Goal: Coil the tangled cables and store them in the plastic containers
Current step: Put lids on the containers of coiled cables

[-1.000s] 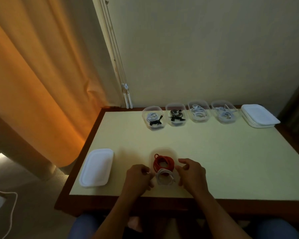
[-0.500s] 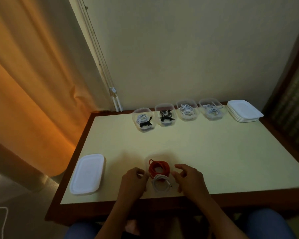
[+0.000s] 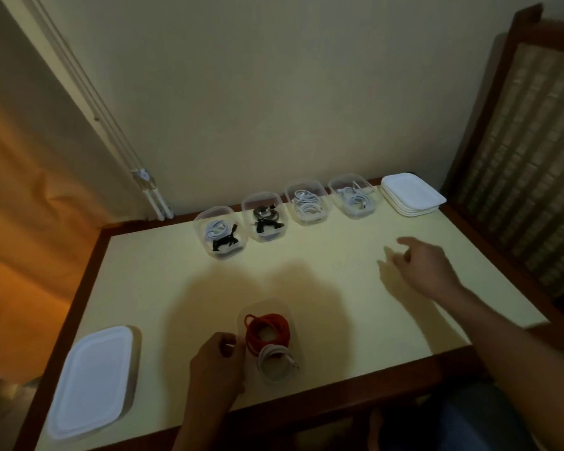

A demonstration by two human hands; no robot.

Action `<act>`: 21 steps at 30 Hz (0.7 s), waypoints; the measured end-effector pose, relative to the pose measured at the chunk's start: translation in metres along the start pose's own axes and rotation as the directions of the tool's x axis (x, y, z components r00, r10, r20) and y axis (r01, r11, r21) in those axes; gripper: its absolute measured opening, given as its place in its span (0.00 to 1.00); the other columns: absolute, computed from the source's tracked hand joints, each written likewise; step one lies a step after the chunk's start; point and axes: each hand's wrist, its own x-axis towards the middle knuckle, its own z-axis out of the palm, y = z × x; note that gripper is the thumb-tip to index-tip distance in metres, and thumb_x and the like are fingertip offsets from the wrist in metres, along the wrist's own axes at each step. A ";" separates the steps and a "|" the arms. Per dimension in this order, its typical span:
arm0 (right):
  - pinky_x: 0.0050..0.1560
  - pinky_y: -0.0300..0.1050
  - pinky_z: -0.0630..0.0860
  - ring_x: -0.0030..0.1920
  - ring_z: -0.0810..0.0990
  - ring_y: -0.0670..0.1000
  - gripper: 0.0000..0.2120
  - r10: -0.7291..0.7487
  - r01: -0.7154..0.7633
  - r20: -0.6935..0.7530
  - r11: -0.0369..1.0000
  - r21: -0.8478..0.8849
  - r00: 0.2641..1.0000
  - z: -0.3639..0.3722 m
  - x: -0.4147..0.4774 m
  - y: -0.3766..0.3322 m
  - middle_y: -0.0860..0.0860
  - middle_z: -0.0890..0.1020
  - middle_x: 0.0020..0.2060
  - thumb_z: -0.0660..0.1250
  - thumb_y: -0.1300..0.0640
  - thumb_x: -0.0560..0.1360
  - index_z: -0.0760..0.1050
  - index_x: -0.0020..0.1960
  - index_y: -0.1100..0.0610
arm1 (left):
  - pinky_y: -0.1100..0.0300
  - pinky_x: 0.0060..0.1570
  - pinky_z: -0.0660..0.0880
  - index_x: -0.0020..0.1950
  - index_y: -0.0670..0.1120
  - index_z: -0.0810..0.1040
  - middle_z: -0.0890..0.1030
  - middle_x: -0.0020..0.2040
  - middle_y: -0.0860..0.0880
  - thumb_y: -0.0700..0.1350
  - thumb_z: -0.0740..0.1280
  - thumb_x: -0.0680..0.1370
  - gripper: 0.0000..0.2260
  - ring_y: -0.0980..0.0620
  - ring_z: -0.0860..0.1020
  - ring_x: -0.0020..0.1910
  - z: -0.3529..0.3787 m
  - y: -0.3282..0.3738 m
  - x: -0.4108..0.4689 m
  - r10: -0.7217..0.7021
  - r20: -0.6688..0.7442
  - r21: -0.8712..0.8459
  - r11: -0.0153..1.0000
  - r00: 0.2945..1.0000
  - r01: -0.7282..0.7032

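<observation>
Against the left wall of the near container, the left hand is curling its fingers and thumb on the clear plastic. It is gripping it, I judge, so that the container is not sliding on the table. Far behind and to the right of this container, the right hand is hovering with fingers loosely spread and holding nothing. It is pointing toward the stack of white lids, probably because a cover is needed next. Inside the container the red cable is lying as a tight round coil at the far end. The white cable is lying as a smaller coil at the near end, touching the red one. Both are looking neat, with nothing hanging over the rim. Well behind the container a row of four filled containers is standing, and to its left a single white lid is lying.
</observation>
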 end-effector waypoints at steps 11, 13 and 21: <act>0.57 0.57 0.75 0.63 0.76 0.64 0.19 -0.018 -0.022 -0.101 0.922 -0.387 0.995 -0.020 0.146 0.006 0.61 0.75 0.63 0.63 0.52 0.81 0.70 0.69 0.60 | 0.64 0.25 0.73 0.51 0.49 0.81 0.84 0.39 0.50 0.49 0.67 0.83 0.05 0.50 0.80 0.24 0.010 0.007 0.017 0.020 0.020 -0.027 0.999 1.000 -0.020; 0.54 0.55 0.76 0.59 0.78 0.63 0.15 0.018 -0.038 -0.049 0.904 -0.426 0.999 -0.011 0.153 0.014 0.61 0.77 0.59 0.63 0.56 0.81 0.74 0.64 0.62 | 0.65 0.24 0.73 0.51 0.49 0.82 0.84 0.39 0.50 0.48 0.68 0.82 0.05 0.51 0.80 0.24 0.010 0.006 0.018 0.029 0.020 -0.025 0.999 0.999 -0.028; 0.55 0.57 0.76 0.58 0.78 0.64 0.10 -0.043 -0.029 -0.112 0.819 -0.574 0.993 0.003 0.153 0.027 0.63 0.75 0.58 0.62 0.65 0.79 0.76 0.58 0.66 | 0.67 0.24 0.72 0.49 0.50 0.82 0.84 0.38 0.49 0.48 0.69 0.82 0.04 0.52 0.79 0.23 0.007 0.006 0.017 0.043 0.034 -0.067 0.997 0.999 -0.041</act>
